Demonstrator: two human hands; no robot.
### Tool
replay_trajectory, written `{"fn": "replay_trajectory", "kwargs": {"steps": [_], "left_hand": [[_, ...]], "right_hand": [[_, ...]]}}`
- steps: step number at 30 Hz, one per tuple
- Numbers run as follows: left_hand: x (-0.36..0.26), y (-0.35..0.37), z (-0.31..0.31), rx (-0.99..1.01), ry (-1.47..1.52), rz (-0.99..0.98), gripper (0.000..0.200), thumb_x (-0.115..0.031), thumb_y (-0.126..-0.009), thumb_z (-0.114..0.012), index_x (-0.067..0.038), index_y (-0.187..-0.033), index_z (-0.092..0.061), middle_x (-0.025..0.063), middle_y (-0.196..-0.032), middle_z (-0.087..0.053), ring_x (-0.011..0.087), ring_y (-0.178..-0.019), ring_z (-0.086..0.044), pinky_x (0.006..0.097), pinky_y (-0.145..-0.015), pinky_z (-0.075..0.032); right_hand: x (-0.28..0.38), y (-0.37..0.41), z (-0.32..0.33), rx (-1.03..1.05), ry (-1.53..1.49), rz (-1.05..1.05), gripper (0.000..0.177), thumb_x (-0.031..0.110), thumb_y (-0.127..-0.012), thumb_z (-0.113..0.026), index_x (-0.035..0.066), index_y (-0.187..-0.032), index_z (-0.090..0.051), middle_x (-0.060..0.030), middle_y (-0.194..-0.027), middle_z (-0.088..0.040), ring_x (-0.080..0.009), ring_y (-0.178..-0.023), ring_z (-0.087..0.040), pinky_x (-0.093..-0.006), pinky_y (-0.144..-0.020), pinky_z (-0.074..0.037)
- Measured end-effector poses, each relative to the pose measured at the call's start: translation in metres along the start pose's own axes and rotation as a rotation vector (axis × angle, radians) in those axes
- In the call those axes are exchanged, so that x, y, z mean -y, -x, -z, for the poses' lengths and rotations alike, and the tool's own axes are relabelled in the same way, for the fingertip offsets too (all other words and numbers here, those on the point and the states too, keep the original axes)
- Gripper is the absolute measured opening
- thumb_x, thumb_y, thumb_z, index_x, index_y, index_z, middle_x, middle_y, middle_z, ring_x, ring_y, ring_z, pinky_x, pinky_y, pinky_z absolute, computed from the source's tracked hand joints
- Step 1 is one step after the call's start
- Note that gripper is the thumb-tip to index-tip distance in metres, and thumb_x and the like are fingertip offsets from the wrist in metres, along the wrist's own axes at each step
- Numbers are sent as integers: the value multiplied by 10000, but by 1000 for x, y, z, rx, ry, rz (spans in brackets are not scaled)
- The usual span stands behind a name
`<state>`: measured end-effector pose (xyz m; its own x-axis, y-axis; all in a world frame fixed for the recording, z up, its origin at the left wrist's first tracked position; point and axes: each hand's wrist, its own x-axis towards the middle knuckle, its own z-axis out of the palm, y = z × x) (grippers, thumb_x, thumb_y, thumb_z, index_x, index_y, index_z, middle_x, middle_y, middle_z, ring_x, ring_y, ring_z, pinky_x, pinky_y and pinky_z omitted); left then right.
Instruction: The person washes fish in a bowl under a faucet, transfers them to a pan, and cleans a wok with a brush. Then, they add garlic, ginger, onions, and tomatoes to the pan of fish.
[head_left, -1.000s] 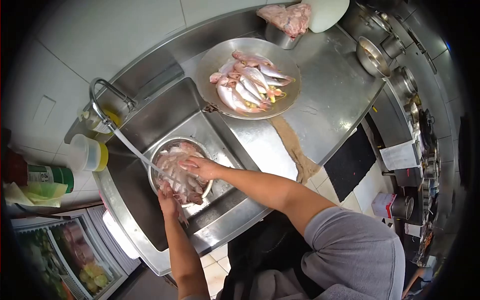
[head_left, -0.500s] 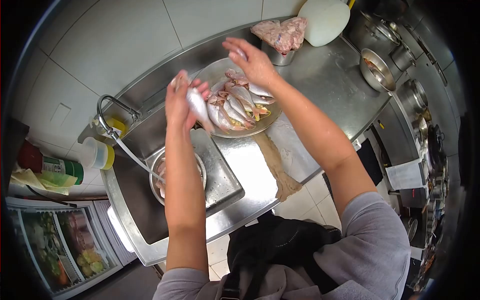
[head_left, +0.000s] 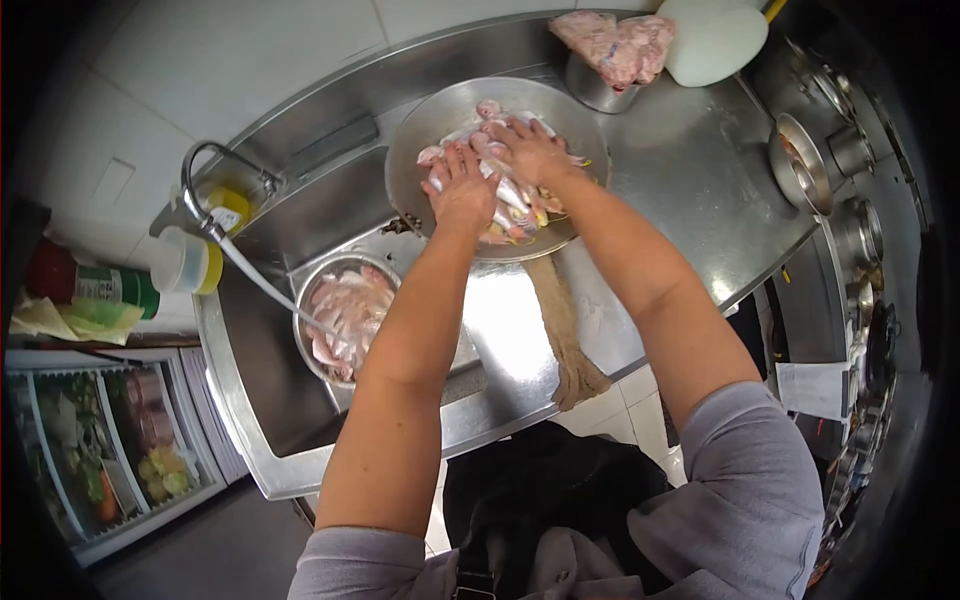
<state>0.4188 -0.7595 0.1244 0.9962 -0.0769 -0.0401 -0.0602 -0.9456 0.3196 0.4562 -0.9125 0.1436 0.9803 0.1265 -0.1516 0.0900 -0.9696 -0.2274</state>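
Currently both hands work in the pan point(head_left: 420, 120), which stands on the counter point(head_left: 680, 170) at the far middle, just right of the sink point(head_left: 255, 390). The left hand point(head_left: 462, 190) lies palm down on the fish point(head_left: 515, 200) at the near left of the pan, fingers spread and flat. The right hand point(head_left: 530, 150) lies on the fish further in, fingers likewise apart; neither hand is seen closed round a fish. The fish lie side by side, overlapping, and fill the middle of the pan; its far left stays bare. Judged from this, the step in hand is laying and levelling the fish. Press lightly with flat fingers, since wet fish will probably slide under a hard push. Work toward the bare far left to keep one layer. Keep tails inside the rim at the near edge, where the pan overhangs a cloth point(head_left: 560, 320). The bowl point(head_left: 300, 335), left and nearer in the sink, takes water from the hose point(head_left: 255, 282); keep forearms clear of that stream when crossing.
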Motion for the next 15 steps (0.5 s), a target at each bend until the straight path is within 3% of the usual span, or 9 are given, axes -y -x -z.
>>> {"fn": "replay_trajectory", "kwargs": {"steps": [2, 3, 4, 7, 10, 12, 13, 14, 15], "left_hand": [[11, -5, 14, 143, 138, -51, 742, -477, -998, -423, -84, -1558, -135, 174, -1630, -78, 438, -1472, -152, 617, -1153, -192], [34, -9, 8, -70, 247, -198, 698, -447, -999, -464, -58, -1530, -233, 212, -1574, -262, 423, -1426, -298, 516, -1157, -260], [50, 12, 43, -35, 466, -262, 655, -413, -999, -489, -55, -1509, -287, 211, -1500, -377, 385, -1357, -403, 462, -1118, -325], [123, 76, 114, 36, 1152, -335, 527, -294, -997, -545, -62, -1449, -406, 148, -1258, -628, 234, -1109, -622, 349, -961, -472], [248, 126, 121, 62, 1179, -60, 469, -261, -994, -551, -75, -1413, -452, 92, -1222, -648, 182, -1019, -639, 317, -866, -506], [341, 144, 70, -5, 862, 174, 378, -238, -986, -557, -55, -1316, -539, 84, -1127, -681, 188, -953, -652, 322, -837, -522], [383, 153, 32, -110, 365, 162, 328, -201, -946, -593, -38, -1231, -601, 126, -1074, -702, 240, -950, -679, 345, -834, -534], [400, 165, 13, 50, 292, 122, 345, -164, -885, -625, -54, -1212, -628, 166, -1043, -709, 313, -966, -687, 378, -868, -529], [401, 175, 0, 293, 266, 218, 420, -143, -817, -669, -80, -1231, -630, 185, -1130, -685, 344, -1063, -655, 398, -930, -506]], "right_hand": [[6, 1, 14, 88, 0, 5, 573, 585, -998, -314, 362, -1525, -280, -43, -1634, -160, -369, -1487, -164, -674, -1129, -178], [8, 4, 18, 10, -69, -7, 589, 585, -1002, -299, 327, -1531, -277, -67, -1629, -177, -379, -1480, -182, -649, -1139, -183], [7, 3, 21, -71, -135, -19, 607, 584, -1005, -284, 293, -1538, -274, -90, -1623, -194, -389, -1473, -199, -624, -1150, -187], [-12, 8, 20, -428, -391, 320, 568, 476, -1038, -303, 150, -1499, -367, -150, -1545, -356, -354, -1430, -319, -452, -1174, -239], [47, 70, 61, -430, -723, 379, 498, 364, -1053, -366, 55, -1430, -470, -151, -1460, -484, -266, -1376, -422, -338, -1151, -281], [81, 107, 66, -341, -801, 378, 494, 354, -1041, -415, 40, -1416, -486, -133, -1433, -511, -243, -1349, -445, -339, -1140, -289], [92, 117, 57, -324, -805, 382, 494, 354, -1041, -415, 40, -1416, -486, -133, -1433, -511, -243, -1349, -445, -339, -1140, -289], [102, 124, 49, -308, -768, 446, 483, 352, -1032, -439, 60, -1412, -496, -125, -1422, -522, -244, -1341, -454, -349, -1134, -299], [113, 133, 41, -294, -728, 508, 472, 350, -1024, -464, 79, -1408, -506, -117, -1411, -532, -246, -1332, -462, -359, -1128, -308]]}}
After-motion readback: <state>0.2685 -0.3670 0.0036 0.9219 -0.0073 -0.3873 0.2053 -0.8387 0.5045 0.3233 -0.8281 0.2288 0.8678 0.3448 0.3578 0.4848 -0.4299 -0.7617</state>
